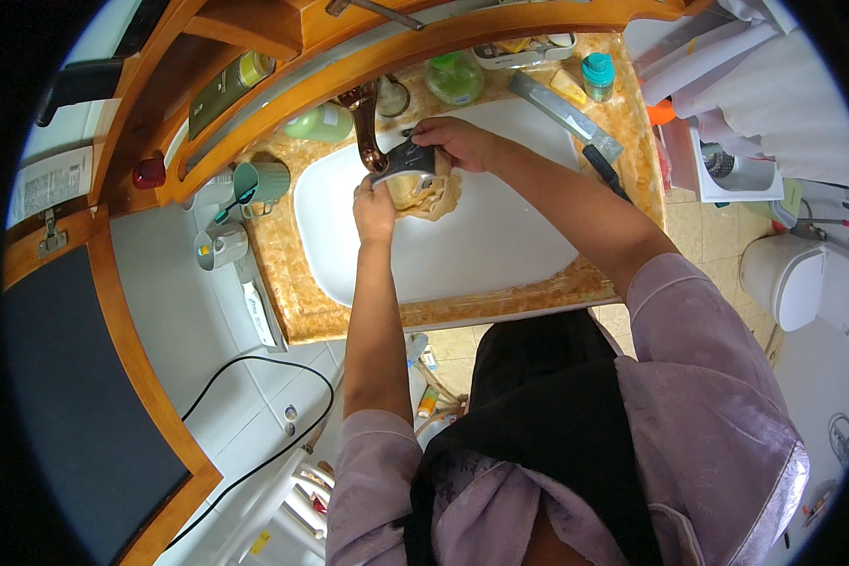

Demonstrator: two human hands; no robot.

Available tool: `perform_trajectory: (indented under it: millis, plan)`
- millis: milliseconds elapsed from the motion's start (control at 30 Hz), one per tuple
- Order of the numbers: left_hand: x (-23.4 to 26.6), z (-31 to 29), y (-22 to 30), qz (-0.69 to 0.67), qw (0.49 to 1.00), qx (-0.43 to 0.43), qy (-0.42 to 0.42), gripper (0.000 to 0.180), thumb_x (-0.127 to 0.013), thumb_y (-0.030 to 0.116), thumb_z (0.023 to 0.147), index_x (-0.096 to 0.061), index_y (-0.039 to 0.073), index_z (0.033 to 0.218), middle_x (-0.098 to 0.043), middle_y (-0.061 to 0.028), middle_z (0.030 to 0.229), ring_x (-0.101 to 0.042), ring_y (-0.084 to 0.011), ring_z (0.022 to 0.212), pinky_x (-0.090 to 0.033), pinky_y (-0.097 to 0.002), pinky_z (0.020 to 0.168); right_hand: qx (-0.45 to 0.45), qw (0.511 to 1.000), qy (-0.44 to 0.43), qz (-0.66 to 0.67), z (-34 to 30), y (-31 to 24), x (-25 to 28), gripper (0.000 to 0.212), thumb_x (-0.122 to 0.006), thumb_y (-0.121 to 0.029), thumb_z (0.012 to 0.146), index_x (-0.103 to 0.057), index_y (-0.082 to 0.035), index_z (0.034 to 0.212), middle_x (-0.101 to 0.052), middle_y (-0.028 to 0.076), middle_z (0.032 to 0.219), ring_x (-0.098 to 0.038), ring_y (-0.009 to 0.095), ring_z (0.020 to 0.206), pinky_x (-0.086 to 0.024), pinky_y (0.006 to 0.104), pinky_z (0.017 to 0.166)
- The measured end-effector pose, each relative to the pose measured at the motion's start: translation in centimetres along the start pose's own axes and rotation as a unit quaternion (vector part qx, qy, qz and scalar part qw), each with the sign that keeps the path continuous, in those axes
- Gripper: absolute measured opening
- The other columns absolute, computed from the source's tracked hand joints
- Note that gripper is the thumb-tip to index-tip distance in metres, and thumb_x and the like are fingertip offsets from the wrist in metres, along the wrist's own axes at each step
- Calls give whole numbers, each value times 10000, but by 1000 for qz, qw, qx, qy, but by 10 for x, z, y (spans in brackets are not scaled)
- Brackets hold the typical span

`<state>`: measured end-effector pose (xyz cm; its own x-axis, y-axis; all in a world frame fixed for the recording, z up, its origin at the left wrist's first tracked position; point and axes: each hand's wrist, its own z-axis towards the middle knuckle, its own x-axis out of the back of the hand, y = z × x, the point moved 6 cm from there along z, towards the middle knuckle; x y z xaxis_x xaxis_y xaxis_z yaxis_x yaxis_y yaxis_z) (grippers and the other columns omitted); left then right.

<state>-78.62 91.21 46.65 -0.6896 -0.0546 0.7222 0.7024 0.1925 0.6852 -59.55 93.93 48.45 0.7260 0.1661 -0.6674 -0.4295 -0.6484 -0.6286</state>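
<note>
Under the bronze faucet point(369, 141), both my hands grip a dark grey object with a curved silvery edge point(409, 162); its exact kind I cannot make out. My left hand point(374, 209) is closed at its lower left end. On the upper right side, my right hand point(457, 143) pinches its other end. A crumpled tan cloth point(429, 200) hangs right against the dark object, over the white sink basin point(500, 247). How the cloth joins the object is hidden. No running water can be made out.
Green bottles point(454, 78) and a teal-capped jar point(597, 75) stand behind the basin. A long-bladed tool with a black handle point(571, 123) lies along its right rim. Left are a green mug point(262, 182) and a white cup point(221, 246). A wooden cabinet frame point(283, 94) overhangs the counter.
</note>
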Motion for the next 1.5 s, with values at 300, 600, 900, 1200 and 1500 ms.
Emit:
perform_trajectory:
  millis: [300, 600, 900, 1200, 1500]
  plan:
    - [-4, -23, 48, -711, 657, 197, -154, 424, -340, 326, 842, -490, 13, 1086, -573, -141, 1036, -566, -291, 890, -434, -440, 845, 160, 927, 86, -328, 14, 11, 24, 355, -663, -240, 716, -530, -51, 984, -525, 36, 802, -507, 141, 747, -427, 284, 649]
    - [-17, -31, 56, -795, 537, 242, -143, 419, -357, 241, 821, -484, -11, 1131, -508, -193, 1163, -514, -352, 1036, -413, -476, 888, 138, 901, 74, -404, 45, 46, 14, 239, -532, -65, 743, -553, -66, 981, -585, 104, 904, -563, 194, 845, -451, 307, 734]
    - [-52, -35, 3, -844, 444, 227, -199, 329, -356, 96, 847, -444, -65, 1120, -513, -187, 1126, -520, -331, 1007, -375, -448, 943, 298, 854, 201, -376, -11, 30, -29, 279, -541, -25, 716, -550, -33, 995, -591, 76, 955, -555, 141, 845, -442, 257, 741]
    - [-54, -60, 22, -721, 599, 282, -206, 366, -453, 327, 862, -470, 38, 1086, -548, -161, 1037, -544, -311, 967, -427, -438, 875, 83, 970, 142, -179, -10, 21, -21, 276, -482, 9, 714, -531, -15, 985, -565, 101, 968, -548, 173, 880, -437, 277, 753]
    - [-73, -20, 49, -793, 504, 78, -333, 338, -366, 372, 892, -535, 80, 915, -594, -74, 859, -577, -223, 794, -491, -365, 696, 348, 672, 311, -575, -43, 47, -77, 338, -518, -245, 800, -531, -22, 1054, -448, 216, 1204, -465, 312, 1102, -410, 301, 819]
